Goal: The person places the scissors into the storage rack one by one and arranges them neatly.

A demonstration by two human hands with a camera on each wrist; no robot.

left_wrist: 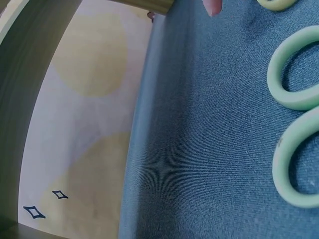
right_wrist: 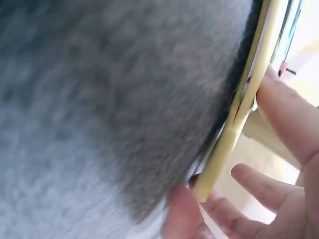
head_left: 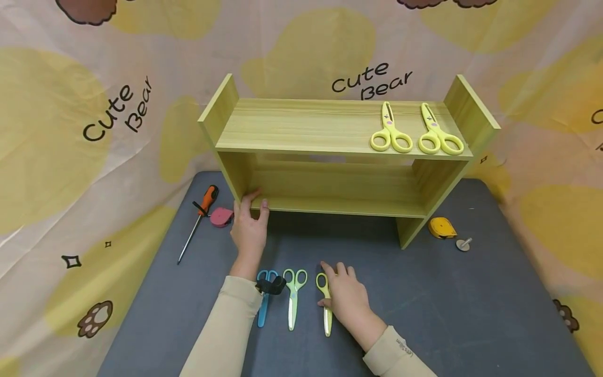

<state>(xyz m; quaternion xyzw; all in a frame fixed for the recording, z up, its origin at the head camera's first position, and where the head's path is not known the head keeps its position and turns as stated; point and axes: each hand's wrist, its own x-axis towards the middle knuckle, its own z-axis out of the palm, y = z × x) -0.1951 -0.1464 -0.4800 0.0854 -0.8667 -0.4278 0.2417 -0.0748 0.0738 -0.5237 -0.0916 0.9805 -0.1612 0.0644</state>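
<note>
Fingers of the right hand [head_left: 347, 297] curl on the yellow scissors [head_left: 325, 306] lying on the grey mat [head_left: 447, 303]; only the right wrist view shows the thumb under them. Green scissors [head_left: 293, 298] and blue scissors [head_left: 265, 303] lie just beside, with bare mat to the right. Farther off, the left hand [head_left: 249, 225] rests open-fingered on the wooden shelf [head_left: 330, 201] edge.

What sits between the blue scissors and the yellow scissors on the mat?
Head view: one pair of light green scissors lies between the blue scissors and the yellow scissors, all three side by side on the grey mat. The right hand rests on the yellow pair.
</note>
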